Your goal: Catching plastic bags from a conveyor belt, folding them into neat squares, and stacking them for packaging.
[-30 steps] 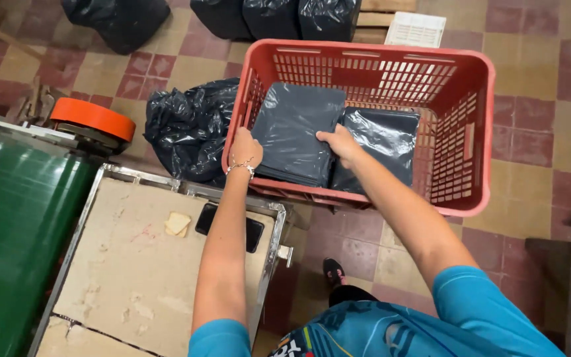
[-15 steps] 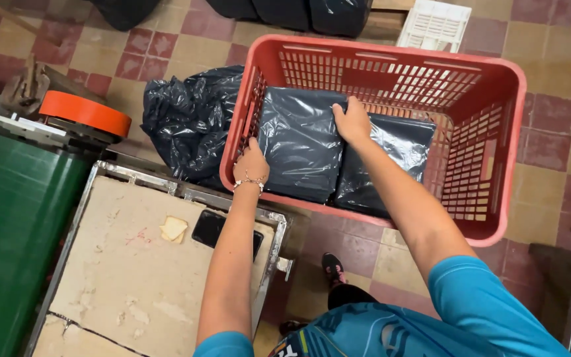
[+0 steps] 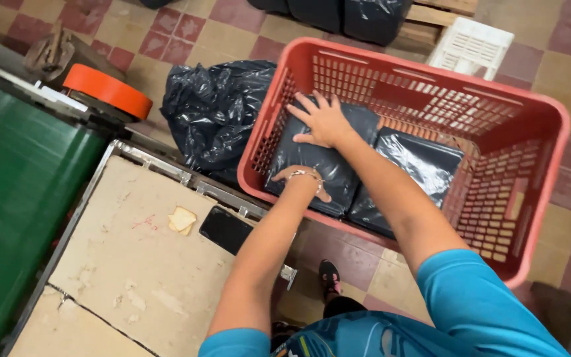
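**Both hands on a dark wrapped pack in the red crate**

Far left: green conveyor belt point(image 3: 14, 218), orange tape roll point(image 3: 107, 91), worn table point(image 3: 127, 264) carrying a black phone point(image 3: 226, 229). Beside the crate, a crumpled black bag point(image 3: 216, 109). Inside the red crate point(image 3: 536, 198), left hand point(image 3: 302, 182) hooked over the near edge of the black wrapped pack point(image 3: 322, 165), fingers curled down and partly hidden. Right hand point(image 3: 325, 119) flat on top, fingers spread. Probably slick film, soft, fairly light; best gripped at opposite edges. Second pack point(image 3: 418, 172) alongside.
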